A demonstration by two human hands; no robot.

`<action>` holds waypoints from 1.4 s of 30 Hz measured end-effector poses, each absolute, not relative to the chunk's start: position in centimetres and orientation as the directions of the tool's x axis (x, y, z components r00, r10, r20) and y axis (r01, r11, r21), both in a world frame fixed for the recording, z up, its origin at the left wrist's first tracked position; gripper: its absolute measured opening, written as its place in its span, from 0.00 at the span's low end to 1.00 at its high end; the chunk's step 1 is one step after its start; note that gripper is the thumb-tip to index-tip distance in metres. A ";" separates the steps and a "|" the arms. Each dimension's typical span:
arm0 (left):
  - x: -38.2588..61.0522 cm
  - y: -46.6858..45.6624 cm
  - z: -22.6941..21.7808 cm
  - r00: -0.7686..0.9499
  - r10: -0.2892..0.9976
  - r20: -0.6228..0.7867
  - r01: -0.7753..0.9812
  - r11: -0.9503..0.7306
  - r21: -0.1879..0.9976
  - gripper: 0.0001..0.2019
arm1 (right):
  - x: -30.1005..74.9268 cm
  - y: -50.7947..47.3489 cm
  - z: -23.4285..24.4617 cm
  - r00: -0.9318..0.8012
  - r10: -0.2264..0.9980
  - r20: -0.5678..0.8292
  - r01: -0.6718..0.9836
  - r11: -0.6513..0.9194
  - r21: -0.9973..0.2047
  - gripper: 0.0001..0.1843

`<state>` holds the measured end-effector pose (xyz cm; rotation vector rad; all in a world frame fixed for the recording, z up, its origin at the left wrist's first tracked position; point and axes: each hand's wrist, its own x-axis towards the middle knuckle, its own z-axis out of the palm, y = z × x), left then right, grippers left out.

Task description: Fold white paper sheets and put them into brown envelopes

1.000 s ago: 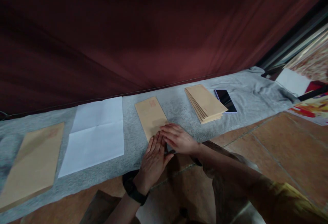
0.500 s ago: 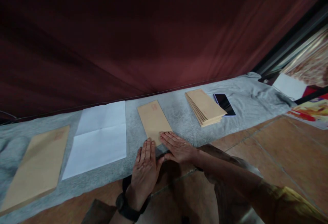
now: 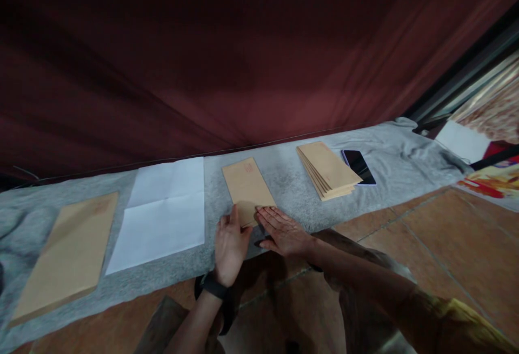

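Observation:
A tan envelope (image 3: pixel 246 187) lies on the grey cloth (image 3: pixel 284 175) in the middle. My right hand (image 3: pixel 284 231) rests flat on the envelope's near right corner, fingers stretched out. My left hand (image 3: pixel 229 243), with a dark wristband, lies at the envelope's near left corner, fingers together and thumb against its edge. A creased white sheet (image 3: pixel 162 211) lies just left of it. A stack of tan envelopes (image 3: pixel 327 169) sits to the right.
A larger tan envelope (image 3: pixel 67 254) lies at the far left. A black phone (image 3: pixel 359 166) sits beside the stack. A dark red curtain (image 3: pixel 227 57) hangs behind the cloth. Brown floor tiles (image 3: pixel 438 235) lie in front; white paper (image 3: pixel 462 140) sits far right.
Both hands have slid toward me along the envelope to its near end. My left hand has moved off the envelope's face to its left corner.

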<state>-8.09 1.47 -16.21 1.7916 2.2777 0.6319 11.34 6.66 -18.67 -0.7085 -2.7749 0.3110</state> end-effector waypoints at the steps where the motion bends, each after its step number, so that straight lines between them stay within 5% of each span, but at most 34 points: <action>1: -8.2 1.7 -16.0 -0.278 0.958 0.077 0.867 0.216 0.449 0.26 | 11.3 6.6 -18.6 -0.847 0.495 0.194 0.438 0.857 -0.272 0.42; 7: -7.8 2.7 -14.1 -0.340 0.936 -0.095 0.798 0.340 0.498 0.28 | 10.5 6.7 -18.3 -0.834 0.510 0.211 0.448 0.849 -0.281 0.38; 13: -8.2 3.7 -13.9 -0.416 0.893 -0.173 0.580 0.407 0.706 0.37 | 9.4 7.0 -18.4 -0.812 0.551 0.191 0.491 0.823 -0.287 0.34; 18: -8.5 4.2 -13.8 -0.344 0.892 -0.293 0.112 0.348 0.931 0.44 | 8.8 7.0 -18.0 -0.768 0.589 0.252 0.532 0.806 -0.260 0.38; 20: -8.0 4.3 -13.0 -0.332 0.902 -0.275 -0.062 0.270 0.961 0.48 | 8.6 7.0 -17.3 -0.729 0.621 0.288 0.575 0.784 -0.235 0.34; 24: -6.3 4.2 -11.1 -0.337 0.932 -0.132 -0.086 0.109 0.990 0.51 | 8.7 7.4 -14.7 -0.651 0.703 0.288 0.672 0.710 -0.213 0.26; 28: -5.5 4.0 -10.2 -0.252 0.968 -0.007 -0.080 -0.014 0.997 0.43 | 11.0 9.6 -11.9 -0.454 0.817 0.356 0.710 0.573 -0.409 0.20; 31: -5.9 4.2 -10.9 -0.245 0.969 -0.007 -0.030 0.000 1.000 0.37 | 14.1 12.6 -10.5 -0.118 0.931 0.344 0.546 0.351 -0.761 0.16; 34: -6.6 4.4 -12.3 -0.280 0.956 -0.081 0.000 0.085 0.996 0.35 | 17.8 15.5 -9.6 0.149 0.985 0.087 0.127 0.068 -0.990 0.17; 37: -7.4 4.6 -13.4 -0.300 0.946 -0.119 0.028 0.134 0.991 0.33 | 21.2 17.1 -9.4 0.262 0.957 -0.127 -0.188 -0.079 -0.979 0.17; 42: -7.8 4.8 -14.0 -0.293 0.950 -0.106 0.076 0.134 0.988 0.31 | 25.6 17.1 -10.4 0.289 0.918 -0.271 -0.275 -0.191 -0.942 0.20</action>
